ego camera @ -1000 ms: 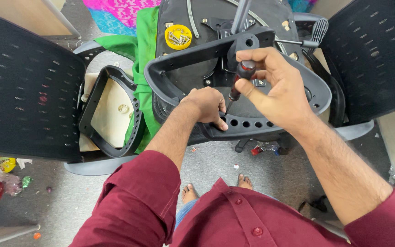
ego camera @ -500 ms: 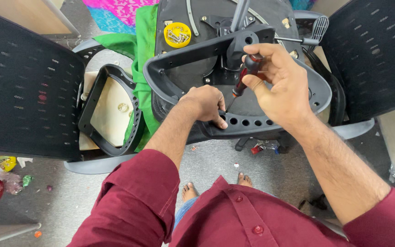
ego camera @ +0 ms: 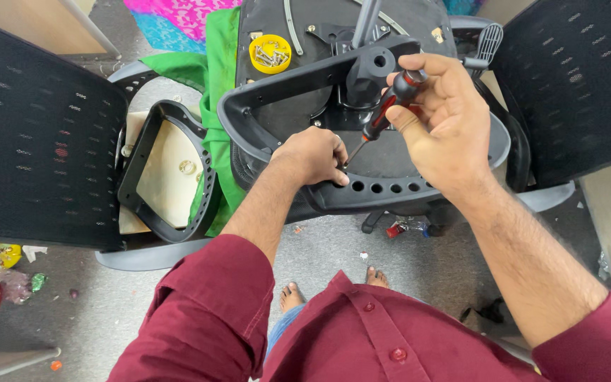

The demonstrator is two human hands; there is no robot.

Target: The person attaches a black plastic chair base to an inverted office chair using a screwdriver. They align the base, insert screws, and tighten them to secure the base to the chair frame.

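Pinching a screwdriver [ego camera: 385, 113] by its red-and-black handle, the right hand [ego camera: 441, 117] tilts its thin shaft down toward the dark grey chair frame [ego camera: 383, 194], where the left hand [ego camera: 316, 154] curls closed beside a row of round holes.

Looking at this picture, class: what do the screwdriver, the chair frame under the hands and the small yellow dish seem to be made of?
Screwdriver: red and black handle, likely moulded plastic or rubber; thin shaft looks like grey metal.
Chair frame: dark, matt, smoothly moulded with round holes, probably plastic.
Yellow dish: glossy even colour suggests plastic; the screws in it glint like metal.
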